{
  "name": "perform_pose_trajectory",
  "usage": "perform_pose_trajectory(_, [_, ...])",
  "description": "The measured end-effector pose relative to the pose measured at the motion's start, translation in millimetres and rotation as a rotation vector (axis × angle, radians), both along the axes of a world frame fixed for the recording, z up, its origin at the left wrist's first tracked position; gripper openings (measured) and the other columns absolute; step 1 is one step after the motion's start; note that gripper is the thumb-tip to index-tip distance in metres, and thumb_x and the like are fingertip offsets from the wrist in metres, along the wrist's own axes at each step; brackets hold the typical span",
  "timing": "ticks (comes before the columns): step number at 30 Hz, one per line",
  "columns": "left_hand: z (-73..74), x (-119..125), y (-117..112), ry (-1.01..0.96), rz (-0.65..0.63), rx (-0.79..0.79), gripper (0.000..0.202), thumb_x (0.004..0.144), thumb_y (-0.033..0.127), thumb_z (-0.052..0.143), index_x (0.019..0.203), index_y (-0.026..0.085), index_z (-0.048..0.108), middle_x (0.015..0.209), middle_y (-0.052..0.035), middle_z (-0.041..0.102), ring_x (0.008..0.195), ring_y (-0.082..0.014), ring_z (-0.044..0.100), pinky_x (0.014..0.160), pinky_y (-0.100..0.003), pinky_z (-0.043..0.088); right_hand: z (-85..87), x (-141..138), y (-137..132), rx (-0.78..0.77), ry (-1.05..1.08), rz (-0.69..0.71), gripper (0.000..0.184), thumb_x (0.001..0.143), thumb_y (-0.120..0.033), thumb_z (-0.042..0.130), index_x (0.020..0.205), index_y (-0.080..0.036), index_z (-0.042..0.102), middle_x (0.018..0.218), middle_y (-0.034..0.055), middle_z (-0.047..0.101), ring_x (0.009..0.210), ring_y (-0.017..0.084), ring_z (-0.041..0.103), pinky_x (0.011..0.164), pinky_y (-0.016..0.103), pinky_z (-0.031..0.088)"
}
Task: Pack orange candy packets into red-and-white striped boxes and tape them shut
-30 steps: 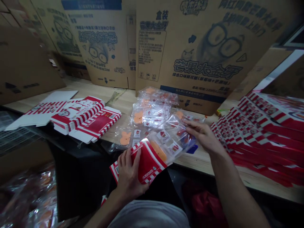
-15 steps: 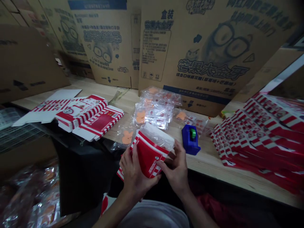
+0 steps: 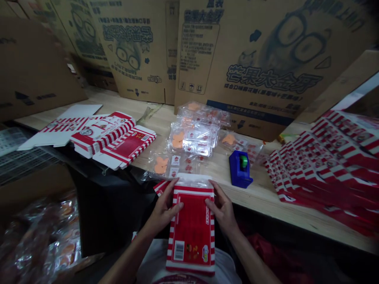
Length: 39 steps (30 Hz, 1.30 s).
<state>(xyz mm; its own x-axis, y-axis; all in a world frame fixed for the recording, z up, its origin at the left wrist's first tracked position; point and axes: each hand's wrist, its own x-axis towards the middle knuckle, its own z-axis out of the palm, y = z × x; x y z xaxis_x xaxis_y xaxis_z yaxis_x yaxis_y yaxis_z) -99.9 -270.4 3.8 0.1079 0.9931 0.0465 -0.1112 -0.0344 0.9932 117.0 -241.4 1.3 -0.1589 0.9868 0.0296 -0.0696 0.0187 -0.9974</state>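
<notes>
Both hands grip a red-and-white striped carton (image 3: 194, 221), which stands at the near table edge with its barcode side facing me. My left hand (image 3: 166, 207) clasps its left side, thumb on the front face. On the opposite side my right hand (image 3: 222, 205) holds it the same way. Clear plastic shows at the carton's open top, beneath a white flap. Just beyond lies a clear packet with an orange piece (image 3: 161, 165). Behind it is a pile of similar clear packets (image 3: 194, 136). A corner of another red-and-white carton (image 3: 160, 187) shows by my left hand.
A blue tape dispenser (image 3: 239, 169) stands to the right. Striped cartons (image 3: 325, 165) are stacked at far right, and flat ones (image 3: 103, 132) lie at left. Large cardboard boxes (image 3: 237, 51) line the back. More packets fill a box (image 3: 66, 236) at lower left.
The carton has turned from tilted to nearly upright and come closer to me. My hands have shifted to its two sides, and the view has tipped slightly downward.
</notes>
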Motion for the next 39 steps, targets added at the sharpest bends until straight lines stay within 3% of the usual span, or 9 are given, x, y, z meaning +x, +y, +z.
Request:
perform_pose_trajectory(3, [0.0, 3, -1, -0.186, -0.023, -0.118, 0.054, 0.076, 0.031, 0.074, 0.122, 0.023, 0.048, 0.113, -0.0068, 0.066, 0.099, -0.0232, 0.065, 0.085, -0.034, 0.053, -2.3, -2, -3, -0.006, -0.063, -0.006, 0.036, 0.079, -0.037, 0.070, 0.111, -0.023, 0.060, 0.102, 0.0039, 0.067, 0.091, 0.022, 0.065, 0.078, 0.031, 0.053])
perform_pose_trajectory(6, [3.1, 6, 5, -0.223, 0.005, -0.181, 0.030, 0.074, 0.030, 0.076, 0.091, 0.019, 0.054, 0.081, 0.0011, 0.063, 0.072, -0.0136, 0.060, 0.067, -0.024, 0.049, -0.7, -3, -1, 0.063, -0.122, -0.042, 0.015, 0.082, -0.035, 0.067, 0.083, -0.020, 0.061, 0.083, 0.0013, 0.061, 0.079, 0.018, 0.060, 0.073, 0.027, 0.048])
perform_pose_trajectory(11, [12.6, 7, 15, -0.172, 0.099, -0.127, 0.030, 0.076, 0.031, 0.073, 0.063, 0.015, 0.052, 0.075, 0.0011, 0.057, 0.067, -0.0104, 0.052, 0.063, -0.021, 0.043, 8.3, -7, 4, 0.169, -0.204, -0.034, 0.022, 0.086, -0.029, 0.060, 0.066, -0.019, 0.057, 0.081, 0.0019, 0.057, 0.080, 0.017, 0.056, 0.073, 0.027, 0.043])
perform_pose_trajectory(14, [19.6, 7, 14, -0.250, 0.173, -0.160, 0.028, 0.070, 0.027, 0.078, 0.066, 0.016, 0.053, 0.069, 0.0033, 0.056, 0.063, -0.0094, 0.052, 0.061, -0.020, 0.043, 13.9, -12, 4, 0.079, -0.092, -0.110, 0.010, 0.083, -0.028, 0.065, 0.085, -0.023, 0.057, 0.076, -0.0017, 0.057, 0.070, 0.015, 0.055, 0.065, 0.025, 0.044])
perform_pose_trajectory(17, [26.2, 4, 13, -0.331, 0.195, -0.184, 0.033, 0.068, 0.021, 0.080, 0.090, 0.020, 0.056, 0.080, 0.0022, 0.063, 0.072, -0.0127, 0.059, 0.068, -0.023, 0.047, 18.0, -14, 5, -0.038, 0.044, -0.067, 0.033, 0.080, -0.028, 0.069, 0.109, -0.026, 0.053, 0.083, -0.0024, 0.061, 0.074, 0.016, 0.059, 0.067, 0.026, 0.047])
perform_pose_trajectory(20, [27.4, -3, 14, -0.331, 0.051, -0.227, 0.046, 0.071, 0.024, 0.078, 0.112, 0.022, 0.059, 0.094, -0.0033, 0.066, 0.084, -0.0176, 0.063, 0.075, -0.028, 0.049, 19.5, -11, 8, -0.043, -0.011, 0.065, 0.014, 0.082, -0.029, 0.067, 0.093, -0.022, 0.063, 0.081, -0.0006, 0.060, 0.075, 0.016, 0.059, 0.069, 0.026, 0.046])
perform_pose_trajectory(26, [21.4, -18, 14, -0.096, -0.008, -0.126, 0.019, 0.072, 0.033, 0.077, 0.084, 0.017, 0.077, 0.079, -0.0031, 0.062, 0.072, -0.0141, 0.057, 0.066, -0.024, 0.044, 22.1, -4, 6, 0.200, -0.183, 0.114, 0.009, 0.087, -0.027, 0.062, 0.087, -0.021, 0.069, 0.098, 0.0059, 0.067, 0.096, 0.021, 0.062, 0.085, 0.032, 0.045])
perform_pose_trajectory(35, [44.0, -28, 17, 0.235, -0.065, 0.029, 0.014, 0.077, 0.030, 0.073, 0.081, 0.017, 0.076, 0.077, -0.0042, 0.067, 0.074, -0.0157, 0.059, 0.071, -0.026, 0.044, 43.2, -4, 12, 0.094, -0.320, 0.186, 0.009, 0.078, -0.025, 0.071, 0.085, -0.019, 0.070, 0.092, 0.0046, 0.072, 0.088, 0.020, 0.065, 0.080, 0.030, 0.047])
perform_pose_trajectory(39, [50.1, -35, 31, 0.153, -0.175, -0.110, 0.017, 0.075, 0.032, 0.074, 0.081, 0.016, 0.076, 0.078, -0.0054, 0.072, 0.070, -0.0162, 0.063, 0.066, -0.025, 0.046, 61.5, -6, 26, 0.075, -0.360, 0.225, 0.009, 0.076, -0.026, 0.069, 0.079, -0.017, 0.069, 0.075, 0.0021, 0.069, 0.070, 0.017, 0.062, 0.066, 0.026, 0.046])
